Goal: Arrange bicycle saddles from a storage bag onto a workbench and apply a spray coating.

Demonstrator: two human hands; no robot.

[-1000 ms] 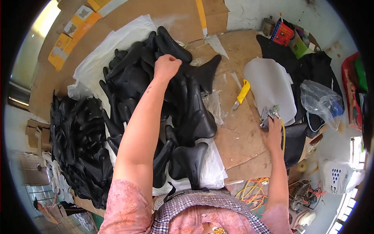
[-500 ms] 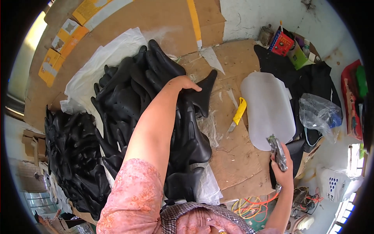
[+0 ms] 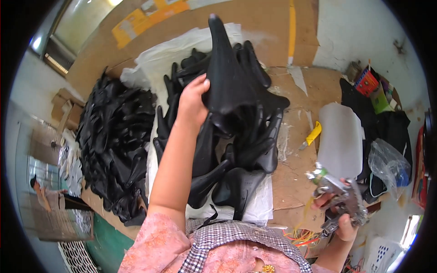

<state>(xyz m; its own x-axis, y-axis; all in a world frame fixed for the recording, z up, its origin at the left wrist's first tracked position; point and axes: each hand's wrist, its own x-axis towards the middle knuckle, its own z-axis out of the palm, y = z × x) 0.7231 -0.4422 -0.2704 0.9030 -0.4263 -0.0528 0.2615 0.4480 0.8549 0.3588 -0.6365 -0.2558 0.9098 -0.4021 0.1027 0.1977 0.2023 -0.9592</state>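
Observation:
My left hand is closed on the side of a black bicycle saddle, raised above the pile with its narrow nose pointing away from me. Beneath it, several more black saddles lie heaped on white sheeting. In my right hand is a metal spray gun, its body crusted with residue. The fingers wrap its handle, and its front end points to the left and away, near a whitish translucent sheet.
A second heap of black saddles fills the left. On the cardboard lies a yellow utility knife. Far right are a clear plastic bag and a red box. Orange and yellow hoses hang nearby. Another person stands far left.
My left hand has lifted a saddle from the pile. My right hand has raised and turned the spray gun away from the whitish sheet. The whole view has shifted left.

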